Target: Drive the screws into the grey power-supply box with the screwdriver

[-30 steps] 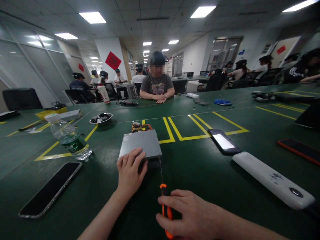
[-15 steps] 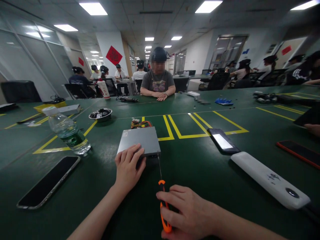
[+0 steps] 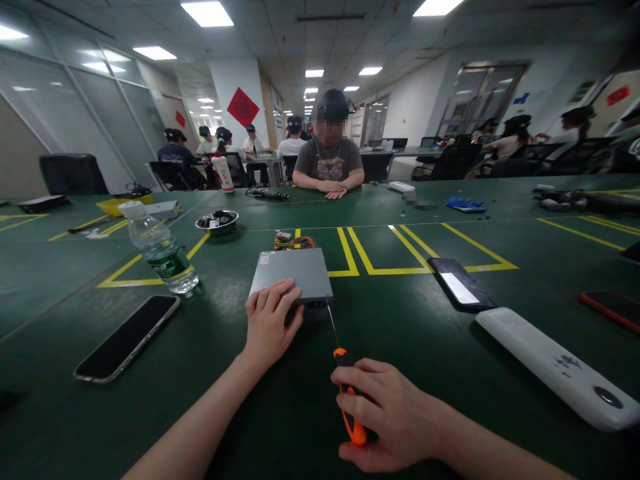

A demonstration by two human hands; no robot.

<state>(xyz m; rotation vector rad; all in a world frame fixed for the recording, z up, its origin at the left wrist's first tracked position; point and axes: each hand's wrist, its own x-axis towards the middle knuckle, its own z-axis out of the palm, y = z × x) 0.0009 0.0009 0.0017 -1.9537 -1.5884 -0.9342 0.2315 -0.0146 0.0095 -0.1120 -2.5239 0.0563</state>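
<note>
A grey metal computer power supply (image 3: 295, 270) lies flat on the green table, its bundle of coloured cables (image 3: 295, 243) at the far side. My left hand (image 3: 273, 317) grips its near left edge, fingers on the top and thumb against the near side. In my right hand (image 3: 383, 407) is a screwdriver with an orange and black handle (image 3: 357, 433). Its thin shaft points up and away, and the tip meets the near right corner of the power supply. Whatever the tip touches there is too small to make out.
Left of my hands are a tilted water bottle (image 3: 167, 257) and a phone (image 3: 127, 339). A metal bowl (image 3: 217, 223) of small dark parts stands farther back. At right lie a lit-screen device (image 3: 460, 285) and a long white device (image 3: 555, 367). A person (image 3: 327, 163) sits opposite.
The whole view has shifted, so things sit farther right in the picture. Both hands keep their hold, and the screwdriver tip stays at the same corner of the power supply.
</note>
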